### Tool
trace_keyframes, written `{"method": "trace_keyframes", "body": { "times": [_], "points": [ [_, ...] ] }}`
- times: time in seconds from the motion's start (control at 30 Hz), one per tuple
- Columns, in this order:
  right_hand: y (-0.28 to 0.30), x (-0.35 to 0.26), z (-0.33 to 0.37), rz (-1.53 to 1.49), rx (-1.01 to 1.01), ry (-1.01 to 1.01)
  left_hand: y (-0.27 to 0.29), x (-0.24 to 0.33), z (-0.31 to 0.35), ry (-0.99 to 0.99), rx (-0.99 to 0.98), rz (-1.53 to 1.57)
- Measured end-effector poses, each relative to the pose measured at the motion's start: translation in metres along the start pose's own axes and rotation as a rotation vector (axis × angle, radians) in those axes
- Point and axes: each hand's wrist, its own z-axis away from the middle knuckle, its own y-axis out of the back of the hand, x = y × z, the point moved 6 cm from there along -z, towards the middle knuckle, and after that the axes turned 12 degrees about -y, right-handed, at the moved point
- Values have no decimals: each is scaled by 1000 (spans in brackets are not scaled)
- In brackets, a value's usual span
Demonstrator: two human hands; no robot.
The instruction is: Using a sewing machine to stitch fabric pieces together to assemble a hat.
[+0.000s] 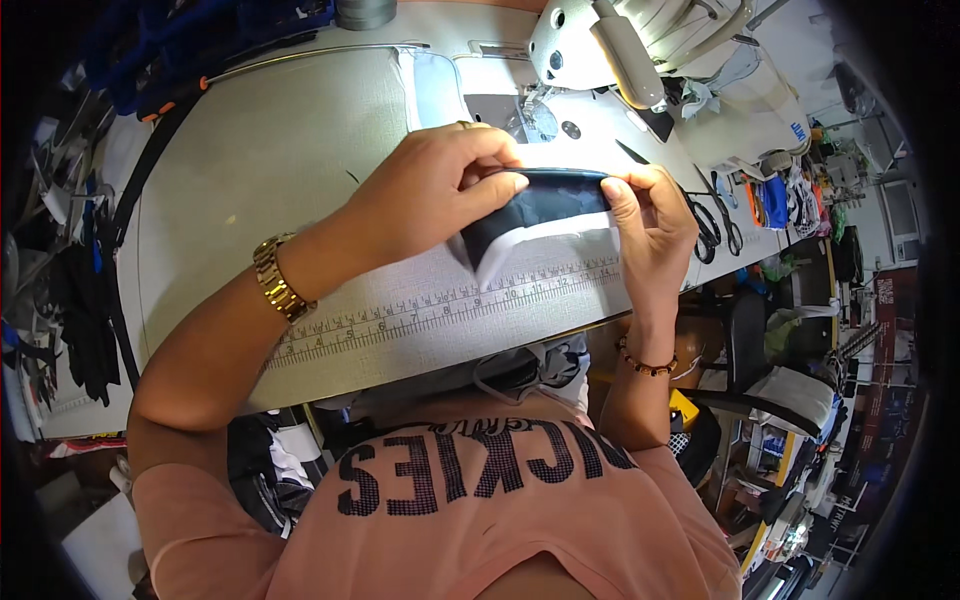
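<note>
Dark navy fabric piece with a white underside, held just above a pale grey sewing table between both hands. The left hand is closed on the fabric's left portion, thumb and fingertips pinching the folded upper edge; a gold wristwatch sits on that wrist. The right hand grips the fabric's right end, thumb pressed on the dark face and fingers curled behind it; a beaded bracelet circles that wrist. The white lower corner of the fabric hangs down toward a measuring scale printed along the table's near edge, close to it; whether it touches cannot be told.

Behind the hands stands a white sewing machine, its needle area just beyond the left hand's knuckles. Black-handled scissors lie on the table to the right of the right hand, near but apart from it. A dark strap runs along the table's left side. Further cloth pieces lie in the person's lap below the table edge, above the salmon-pink shirt. Workshop clutter at the far right is too small to identify.
</note>
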Motion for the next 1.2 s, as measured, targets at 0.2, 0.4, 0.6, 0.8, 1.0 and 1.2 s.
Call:
{"method": "trace_keyframes", "body": {
  "times": [0.2, 0.4, 0.6, 0.8, 1.0, 1.2],
  "points": [
    [7, 9, 2, -9, 76, 5, 2, 4, -3, -29, -42, -43],
    [39, 34, 0, -17, 177, -84, 12, 3, -8, -3, -136, -79],
    [78, 70, 4, -162, 262, -65, 32, -11, -11, -65, -102, -129],
    [115, 95, 22, -5, 345, -163, 50, -41, -8, 89, -90, -172],
    [89, 56, 12, 459, 208, -28, 27, -31, -6, 59, -143, -94],
    [-26, -39, 7, 62, -146, 344, -1, -13, 0, 30, -163, 160]
  ]
}}
